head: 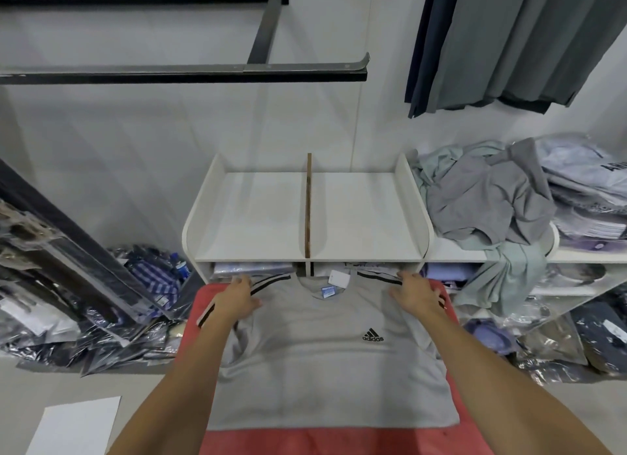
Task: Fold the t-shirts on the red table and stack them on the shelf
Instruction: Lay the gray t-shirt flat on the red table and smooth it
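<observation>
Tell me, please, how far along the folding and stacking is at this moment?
Done: nothing shows on the white shelf top. In hand: a grey t-shirt lies flat on the red table, left hand and right hand at its shoulders. Left: folding it, plus the unfolded pile to the right.

You've got just one cam, head-mounted, wide-angle, looking fwd and down over your own arms. The red table [315, 442] sits right below you at the bottom edge, the white shelf [307, 213] just past it mid-frame, wall behind. Edges bend w/ the lens.
</observation>
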